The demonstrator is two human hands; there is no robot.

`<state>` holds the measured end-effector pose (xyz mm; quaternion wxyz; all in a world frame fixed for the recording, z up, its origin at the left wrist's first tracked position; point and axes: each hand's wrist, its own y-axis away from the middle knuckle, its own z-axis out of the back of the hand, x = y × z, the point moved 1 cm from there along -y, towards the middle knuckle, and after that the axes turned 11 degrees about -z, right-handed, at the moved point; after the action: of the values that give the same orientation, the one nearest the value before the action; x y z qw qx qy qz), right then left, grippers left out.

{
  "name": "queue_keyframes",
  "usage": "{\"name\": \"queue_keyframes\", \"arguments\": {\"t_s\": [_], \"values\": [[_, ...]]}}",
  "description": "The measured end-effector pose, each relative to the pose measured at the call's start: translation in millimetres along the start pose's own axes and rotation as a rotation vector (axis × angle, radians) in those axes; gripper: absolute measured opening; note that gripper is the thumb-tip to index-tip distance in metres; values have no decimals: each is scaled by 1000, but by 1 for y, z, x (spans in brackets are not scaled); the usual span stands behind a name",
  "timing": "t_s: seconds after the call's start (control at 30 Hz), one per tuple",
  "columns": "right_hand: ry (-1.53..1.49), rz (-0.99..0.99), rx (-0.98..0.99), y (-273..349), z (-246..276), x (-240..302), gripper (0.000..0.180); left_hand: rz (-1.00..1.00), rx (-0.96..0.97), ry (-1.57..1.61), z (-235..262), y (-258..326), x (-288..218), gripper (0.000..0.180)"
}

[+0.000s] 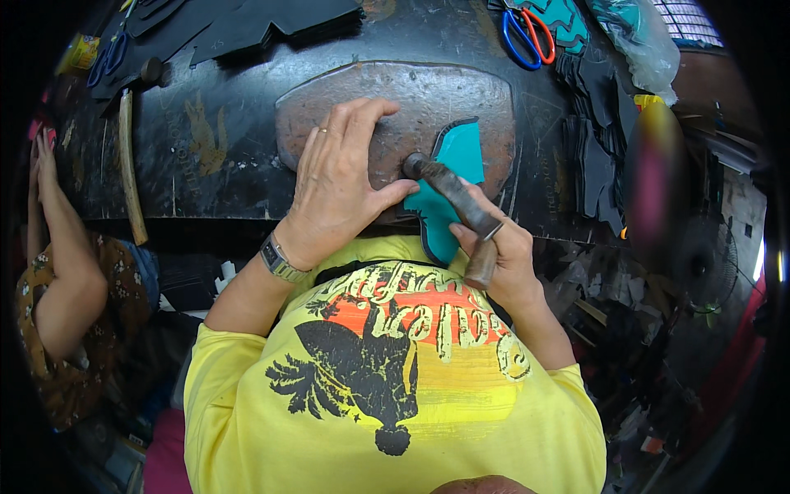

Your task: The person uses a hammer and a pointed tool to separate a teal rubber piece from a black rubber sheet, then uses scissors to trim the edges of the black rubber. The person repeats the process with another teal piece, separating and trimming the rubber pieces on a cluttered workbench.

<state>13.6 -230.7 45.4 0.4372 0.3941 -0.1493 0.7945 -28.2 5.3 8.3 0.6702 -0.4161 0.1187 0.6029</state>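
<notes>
My right hand is closed around a hammer, its dark metal head slanting across a teal cut piece with a black edge. The hammer's round face is over the left edge of the piece; whether it touches is hard to tell. My left hand is open, fingers raised and bent over the slab, the thumb reaching to the left edge of the teal piece. Under both lies a worn brown slab with a flat top. The teal piece overhangs the slab's near edge toward my yellow shirt.
A second hammer with a wooden handle lies on the black table at left. Black sheet pieces are stacked behind, more at right. Scissors with blue and red handles lie back right. Another person's arm is at far left.
</notes>
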Motion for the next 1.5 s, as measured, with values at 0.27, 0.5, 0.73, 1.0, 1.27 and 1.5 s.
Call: {"name": "queue_keyframes", "arguments": {"t_s": [0.27,0.5,0.73,1.0,1.27,1.5], "values": [[-325,-94,-260,7,24,-7,46,-78,107,-42,-7,0,-2,23],[-587,-60,-481,5,35,-12,47,-239,-271,16,51,-49,-18,13],[-694,63,-511,3,46,2,57,-577,27,-265,20,-42,-29,16],[-74,-40,-94,-8,19,-5,46,-173,125,122,-2,-23,20,22],[-34,5,-16,-1,7,-4,54,-251,158,9,-3,-27,28,26],[5,140,-1,6,9,-8,54,-218,188,15,-2,-27,28,27]]}}
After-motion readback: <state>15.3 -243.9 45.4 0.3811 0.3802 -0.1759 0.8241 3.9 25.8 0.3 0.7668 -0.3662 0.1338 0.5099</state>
